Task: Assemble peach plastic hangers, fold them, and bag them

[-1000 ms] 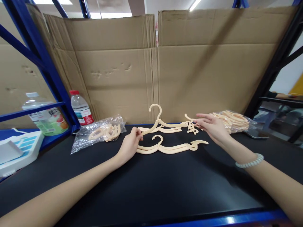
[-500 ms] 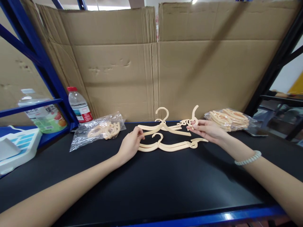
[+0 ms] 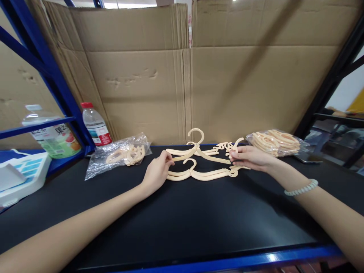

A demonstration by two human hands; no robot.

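- Head view: upper hanger [image 3: 196, 151] lies at the back middle of the black table [image 3: 182, 220], just behind the lower hanger [image 3: 199, 173].
- Left hand [image 3: 156, 173] is closed in a pinch on the upper hanger's left arm tip; that grip matches the earlier frames.
- Right hand [image 3: 250, 157] pinches the hanger's folded right end piece, fingers curled loosely; half a second ago that piece stood up higher, now it sits lower, near the table.
- Reads as the end piece being swung down toward line with the hanger arm; whether it is seated I cannot tell.
- Lower hanger lies flat, untouched, same spot as before.
- Bag [image 3: 119, 155] of parts left of the hangers, second bag [image 3: 277, 142] right, both unmoved.
- Bottle [image 3: 95, 125] and jug [image 3: 52, 134] far left by the blue rack post; cardboard [image 3: 184, 76] wall behind.
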